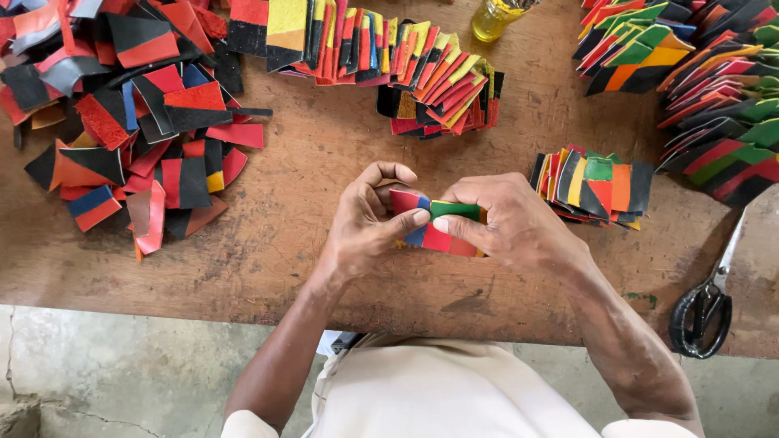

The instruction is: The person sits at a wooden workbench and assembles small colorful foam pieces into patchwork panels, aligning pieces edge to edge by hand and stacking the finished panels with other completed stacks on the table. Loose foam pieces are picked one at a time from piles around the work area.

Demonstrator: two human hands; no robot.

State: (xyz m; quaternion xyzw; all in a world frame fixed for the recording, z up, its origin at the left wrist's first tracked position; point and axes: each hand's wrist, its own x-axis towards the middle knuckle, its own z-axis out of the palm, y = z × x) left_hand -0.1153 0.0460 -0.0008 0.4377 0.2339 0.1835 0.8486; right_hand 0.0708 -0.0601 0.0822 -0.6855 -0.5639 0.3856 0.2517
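A person is sitting at a worn wooden table [324,243], seen from above. Both hands are pinching one small stack of patches [442,227], coloured red, blue and green, held just above the table in front of the body. The left hand [365,223] is grasping the stack's left end, thumb on top, fingers curled under. The right hand [507,223] is clamping the right end, its thumb pressing on the green top piece.

To the left of the grip, well apart, a loose heap [138,113] of red and black pieces is lying scattered. Beyond the grip, a fanned row [389,65] is standing on edge. Just right of the grip a small bundle [596,186] is resting, with larger bundles [698,89] farther right. Scissors [704,304] are lying near the right forearm.

The likely risk: the stack is being held only by pinched ends, so thin pieces could be slipping out of line or fanning apart if either thumb eases.
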